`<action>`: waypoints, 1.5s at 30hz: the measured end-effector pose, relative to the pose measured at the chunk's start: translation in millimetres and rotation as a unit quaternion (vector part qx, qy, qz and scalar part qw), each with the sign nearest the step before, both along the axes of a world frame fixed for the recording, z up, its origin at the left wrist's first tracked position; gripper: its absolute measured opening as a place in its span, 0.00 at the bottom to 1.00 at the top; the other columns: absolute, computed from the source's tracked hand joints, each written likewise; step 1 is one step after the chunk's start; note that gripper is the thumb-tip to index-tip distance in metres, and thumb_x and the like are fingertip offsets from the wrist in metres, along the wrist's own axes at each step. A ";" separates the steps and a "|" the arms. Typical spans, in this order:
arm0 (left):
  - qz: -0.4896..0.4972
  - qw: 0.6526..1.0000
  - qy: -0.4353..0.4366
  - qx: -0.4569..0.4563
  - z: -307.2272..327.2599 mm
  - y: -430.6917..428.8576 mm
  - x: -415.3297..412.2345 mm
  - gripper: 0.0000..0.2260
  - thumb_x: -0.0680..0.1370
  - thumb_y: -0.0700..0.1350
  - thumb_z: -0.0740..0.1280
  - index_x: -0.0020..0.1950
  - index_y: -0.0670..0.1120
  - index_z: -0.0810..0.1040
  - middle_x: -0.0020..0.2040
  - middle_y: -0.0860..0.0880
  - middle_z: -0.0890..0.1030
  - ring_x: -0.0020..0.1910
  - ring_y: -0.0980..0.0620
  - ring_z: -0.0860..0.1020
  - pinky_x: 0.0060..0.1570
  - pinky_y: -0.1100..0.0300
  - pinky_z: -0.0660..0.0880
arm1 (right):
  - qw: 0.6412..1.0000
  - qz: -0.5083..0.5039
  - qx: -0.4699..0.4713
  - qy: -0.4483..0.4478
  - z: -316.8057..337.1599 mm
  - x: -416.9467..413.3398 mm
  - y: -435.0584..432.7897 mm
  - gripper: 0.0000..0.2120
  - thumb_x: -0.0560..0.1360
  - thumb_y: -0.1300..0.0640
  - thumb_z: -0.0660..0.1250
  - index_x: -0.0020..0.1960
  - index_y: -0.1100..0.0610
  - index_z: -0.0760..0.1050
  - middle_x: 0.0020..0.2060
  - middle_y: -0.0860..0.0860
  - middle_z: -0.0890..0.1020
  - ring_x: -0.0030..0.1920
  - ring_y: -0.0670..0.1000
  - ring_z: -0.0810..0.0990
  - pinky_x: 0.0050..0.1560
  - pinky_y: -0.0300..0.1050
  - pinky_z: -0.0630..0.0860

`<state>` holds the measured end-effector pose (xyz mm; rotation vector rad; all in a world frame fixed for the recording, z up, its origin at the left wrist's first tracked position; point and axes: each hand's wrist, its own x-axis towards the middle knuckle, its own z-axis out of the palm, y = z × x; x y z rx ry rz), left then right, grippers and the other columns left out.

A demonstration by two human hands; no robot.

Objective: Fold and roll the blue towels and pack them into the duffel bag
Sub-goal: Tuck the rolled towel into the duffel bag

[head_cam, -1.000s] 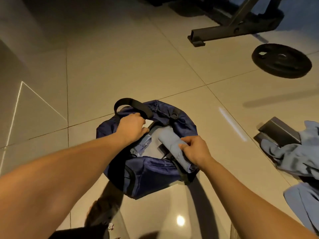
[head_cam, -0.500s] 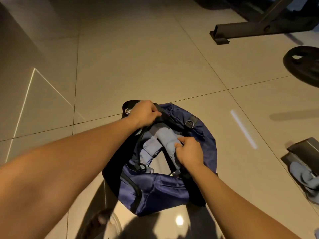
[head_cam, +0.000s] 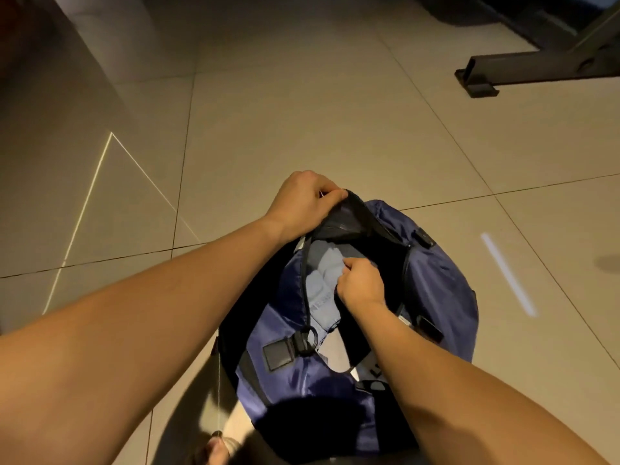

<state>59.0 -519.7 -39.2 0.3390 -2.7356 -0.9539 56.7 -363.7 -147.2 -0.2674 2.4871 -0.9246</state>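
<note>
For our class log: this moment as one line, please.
left hand: grips duffel bag rim | right hand: grips rolled towel inside it

One head-worn wide-angle camera looks forward and steeply down at the tiled floor point(head_cam: 302, 95). It sits close over the duffel bag point(head_cam: 436, 280) at frame centre, and both forearms point(head_cam: 151, 313) enter from five and seven o'clock. A dark metal frame point(head_cam: 536, 65) lies far off at two o'clock.
</note>
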 end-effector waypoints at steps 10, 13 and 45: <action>-0.031 0.993 -0.081 0.081 -14.6 -7.3 -2.2 0.09 0.79 0.48 0.72 0.48 0.45 0.89 0.44 0.51 0.87 0.43 0.56 0.83 0.44 0.60 0.78 | 0.998 -0.027 -0.022 -0.059 -12.3 -5.9 -10.9 0.14 0.77 0.51 0.62 0.53 0.59 0.77 0.50 0.57 0.81 0.52 0.62 0.78 0.47 0.49 0.71; -0.026 0.992 -0.076 0.093 -10.9 -9.3 -3.8 0.08 0.79 0.48 0.72 0.49 0.45 0.89 0.45 0.51 0.87 0.45 0.55 0.83 0.49 0.58 0.79 | 0.993 -0.049 -0.041 -0.098 -13.5 2.9 -6.3 0.06 0.71 0.57 0.64 0.44 0.59 0.75 0.40 0.55 0.78 0.44 0.60 0.77 0.43 0.47 0.70; -0.021 0.974 -0.226 0.023 -51.4 40.6 18.4 0.20 0.80 0.43 0.69 0.28 0.43 0.71 0.25 0.47 0.70 0.25 0.50 0.67 0.29 0.57 0.62 | 0.974 -0.120 -0.053 0.184 49.1 35.0 96.8 0.10 0.78 0.58 0.64 0.59 0.55 0.79 0.51 0.50 0.82 0.49 0.49 0.79 0.48 0.46 0.76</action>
